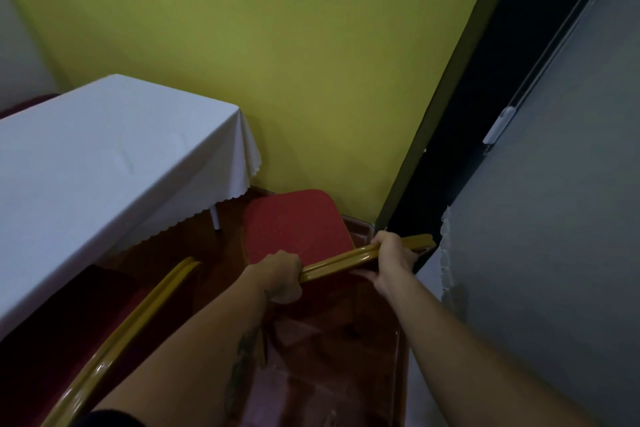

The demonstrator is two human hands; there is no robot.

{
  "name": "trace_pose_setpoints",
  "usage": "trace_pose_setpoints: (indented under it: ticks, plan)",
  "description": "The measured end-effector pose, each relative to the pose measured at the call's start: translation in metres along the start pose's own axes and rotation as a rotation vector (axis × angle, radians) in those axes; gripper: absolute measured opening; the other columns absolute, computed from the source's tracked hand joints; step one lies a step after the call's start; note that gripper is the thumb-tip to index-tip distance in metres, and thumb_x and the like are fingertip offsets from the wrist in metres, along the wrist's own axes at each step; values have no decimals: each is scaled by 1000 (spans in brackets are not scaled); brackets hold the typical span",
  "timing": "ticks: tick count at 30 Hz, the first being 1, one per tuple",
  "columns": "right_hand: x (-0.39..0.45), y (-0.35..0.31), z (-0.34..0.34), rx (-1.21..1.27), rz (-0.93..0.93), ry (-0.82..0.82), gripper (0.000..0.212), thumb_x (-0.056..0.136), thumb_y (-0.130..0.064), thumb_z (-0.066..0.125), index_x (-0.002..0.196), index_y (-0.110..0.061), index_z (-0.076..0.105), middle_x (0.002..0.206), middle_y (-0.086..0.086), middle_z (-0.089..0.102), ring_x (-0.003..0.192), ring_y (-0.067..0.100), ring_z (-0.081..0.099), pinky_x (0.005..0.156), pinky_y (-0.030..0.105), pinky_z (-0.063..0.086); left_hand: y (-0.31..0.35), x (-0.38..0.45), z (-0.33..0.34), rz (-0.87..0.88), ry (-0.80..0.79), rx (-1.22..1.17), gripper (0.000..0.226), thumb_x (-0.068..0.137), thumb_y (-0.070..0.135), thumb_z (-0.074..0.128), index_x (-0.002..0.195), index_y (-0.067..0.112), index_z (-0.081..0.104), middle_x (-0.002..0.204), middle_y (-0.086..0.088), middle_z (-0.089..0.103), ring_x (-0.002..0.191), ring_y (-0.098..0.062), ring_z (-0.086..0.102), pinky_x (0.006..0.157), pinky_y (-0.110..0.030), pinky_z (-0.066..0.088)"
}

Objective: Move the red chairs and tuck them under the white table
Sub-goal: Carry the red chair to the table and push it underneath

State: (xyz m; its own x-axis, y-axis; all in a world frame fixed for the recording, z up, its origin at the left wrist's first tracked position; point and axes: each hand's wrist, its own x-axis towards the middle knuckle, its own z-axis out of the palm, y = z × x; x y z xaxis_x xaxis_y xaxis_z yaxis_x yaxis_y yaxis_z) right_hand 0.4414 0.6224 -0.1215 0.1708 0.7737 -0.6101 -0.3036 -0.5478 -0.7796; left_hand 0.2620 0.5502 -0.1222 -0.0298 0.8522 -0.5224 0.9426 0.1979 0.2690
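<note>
A red chair (294, 222) with a gold metal frame stands in the corner, its seat facing the yellow wall. Both hands grip the gold top rail of its backrest: my left hand (282, 276) at the rail's left end, my right hand (393, 258) nearer its right end. The white table (86, 163), covered by a white cloth with a scalloped hem, stands to the left of the chair. A second red chair (114, 333) with the same gold frame sits at the lower left, its seat partly under the table's near edge.
The yellow wall (294, 62) closes the space just beyond the chair. A dark door frame (485, 121) and a grey panel (571, 201) rise on the right. Brown wooden floor (329, 374) shows below the held chair. One white table leg (214, 217) stands near the seat.
</note>
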Motion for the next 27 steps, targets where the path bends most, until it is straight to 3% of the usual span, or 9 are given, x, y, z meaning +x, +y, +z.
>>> trace_pose_setpoints:
  ticks: [9,15,22,25,27]
  plan:
    - [27,-38,7,-205,-46,-125,66,74,-6,58,139,1,48,103,21,60,85,36,67,46,52,59,24,1,-8,7,7,-23,32,91,21,60,120,10,65,98,-4,56,86,-25,58,71,-36,48]
    - [54,-59,43,-317,-49,-252,48,83,-6,56,130,1,52,107,22,58,80,33,63,37,43,55,22,13,-29,-65,8,-38,32,90,25,62,120,12,67,98,-4,60,86,-25,60,74,-36,52]
    - [92,-76,81,-415,-32,-371,24,85,-8,55,109,-5,53,86,16,57,73,31,61,37,39,54,24,33,-42,-196,42,-105,38,89,27,64,124,14,68,98,-5,62,86,-26,62,78,-36,54]
    - [112,-85,86,-422,-37,-370,27,86,-10,56,113,-6,54,83,15,58,71,32,61,34,40,53,34,45,-48,-219,53,-141,39,89,25,64,126,14,67,109,-9,68,97,-29,67,80,-37,54]
    - [124,-88,83,-466,-31,-372,21,86,-14,56,106,-6,55,87,16,60,74,32,63,43,40,55,43,52,-47,-205,42,-148,37,91,24,63,127,12,67,117,-11,69,104,-30,68,78,-36,50]
